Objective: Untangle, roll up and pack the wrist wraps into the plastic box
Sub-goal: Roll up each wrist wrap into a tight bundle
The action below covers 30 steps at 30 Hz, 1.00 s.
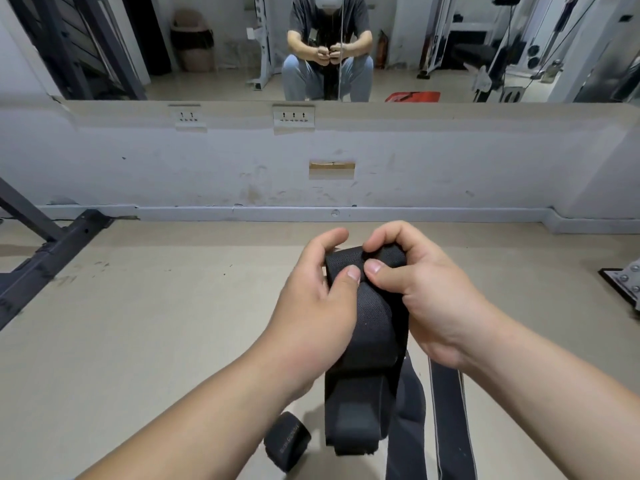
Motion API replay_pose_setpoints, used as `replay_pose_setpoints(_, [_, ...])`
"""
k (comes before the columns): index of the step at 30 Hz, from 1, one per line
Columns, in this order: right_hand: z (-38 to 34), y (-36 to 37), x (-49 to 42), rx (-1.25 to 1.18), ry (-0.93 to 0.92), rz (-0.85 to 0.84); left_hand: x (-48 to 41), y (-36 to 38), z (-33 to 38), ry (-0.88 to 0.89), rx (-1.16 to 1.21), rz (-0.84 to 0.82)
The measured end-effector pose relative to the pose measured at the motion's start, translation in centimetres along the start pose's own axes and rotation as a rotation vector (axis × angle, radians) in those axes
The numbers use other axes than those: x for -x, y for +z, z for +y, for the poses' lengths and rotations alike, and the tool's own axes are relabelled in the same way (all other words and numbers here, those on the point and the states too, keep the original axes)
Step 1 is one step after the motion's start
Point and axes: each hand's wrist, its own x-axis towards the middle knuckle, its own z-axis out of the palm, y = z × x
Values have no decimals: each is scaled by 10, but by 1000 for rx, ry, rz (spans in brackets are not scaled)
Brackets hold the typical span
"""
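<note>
Wrist wrap (372, 317), black woven fabric, held up in mid-frame just below centre, off the floor (138, 323). Left hand (311, 306) grips its upper left edge, thumb (349, 275) pressed on the front face, fingers curled round behind. Right hand (426, 292) grips the upper right part, thumb tip next to the left thumb, forefinger hooked over the top edge. Both hands are close together and clamped on the same top section, which is folded or partly rolled; cannot tell how many turns. Below the hands the wrap hangs down to a doubled-over end (349, 424) in the lower centre. A second dark strip (405, 431) hangs just right of it, and a long strap with pale edges (450, 420) runs down under the right wrist to the bottom edge; cannot tell whether these belong to the same piece. Rolled wrap (286, 441), a tight black roll with faint lettering, lies on the floor at lower centre-left, just beside the hanging end, partly under the left forearm. Background: scuffed pale wall (207, 168) with two socket plates (293, 116), a mirror (207, 46) across the top showing the seated person with hands together, dark steel rack frame (52, 251) at left, bolted plate (623, 282) at the right edge.
</note>
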Motion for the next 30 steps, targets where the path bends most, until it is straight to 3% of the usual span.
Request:
replay_pose_setpoints(4, [0,-6,-3,34,-69,-30,0,-6,3,-247,285,-179])
replay_pose_setpoints(9, [2,-9,-5,111,-110,-7,-4,-1,-6,-263,252,-188])
replay_pose_setpoints(14, [18,-4,-1,424,-232,57,0,0,-4,-263,87,-166])
replay_pose_setpoints(18, [19,-3,-2,572,-298,41,1,-3,-4,-223,134,-136])
replay_pose_setpoints(23, [14,-5,1,464,-85,-20,4,-11,4,-197,255,-130])
replay_pose_setpoints(27, [4,-8,1,135,112,-31,2,-13,4,-173,292,-113])
replay_pose_setpoints(30, [1,-9,2,195,171,-12,1,-15,6,-166,381,-146])
